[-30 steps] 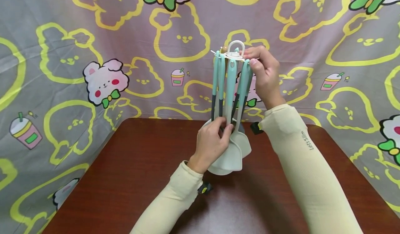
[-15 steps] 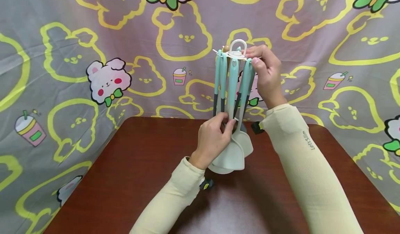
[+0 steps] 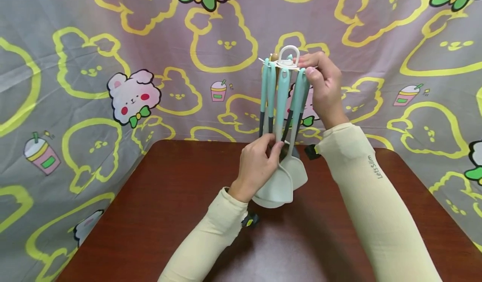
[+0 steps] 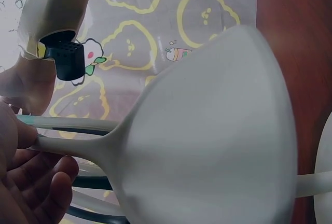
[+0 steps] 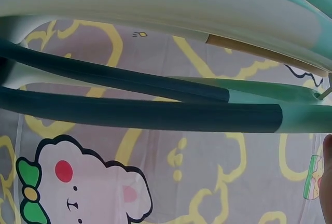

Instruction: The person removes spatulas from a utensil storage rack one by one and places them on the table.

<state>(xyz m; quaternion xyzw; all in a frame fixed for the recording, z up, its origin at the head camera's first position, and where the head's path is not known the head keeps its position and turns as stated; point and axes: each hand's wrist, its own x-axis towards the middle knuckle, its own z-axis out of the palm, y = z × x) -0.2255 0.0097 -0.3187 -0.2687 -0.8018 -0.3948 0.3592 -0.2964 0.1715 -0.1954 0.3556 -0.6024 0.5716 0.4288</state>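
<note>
A bunch of kitchen utensils hangs upright from a white round utensil holder (image 3: pixel 285 64) with a loop on top. Most handles are mint green above dark or pale shafts. In the head view, my right hand (image 3: pixel 324 85) grips the holder's right edge, thumb in front. Lower down, my left hand (image 3: pixel 256 165) pinches the pale shaft of the front spatula (image 3: pixel 279 185) between thumb and fingers. That spatula's broad white head fills much of the left wrist view. Another pale turner (image 3: pixel 296 171) hangs behind to its right. Dark shafts (image 5: pixel 155 112) cross the right wrist view.
Below the utensils lies a brown wooden table (image 3: pixel 180 190). A grey curtain (image 3: pixel 169 52) with yellow cartoon outlines stands behind it and at both sides. A wooden handle (image 3: pixel 275 57) shows behind the holder.
The background, hands and utensils have shifted slightly right in the head view. Both hands keep their hold, and the utensils stay raised.
</note>
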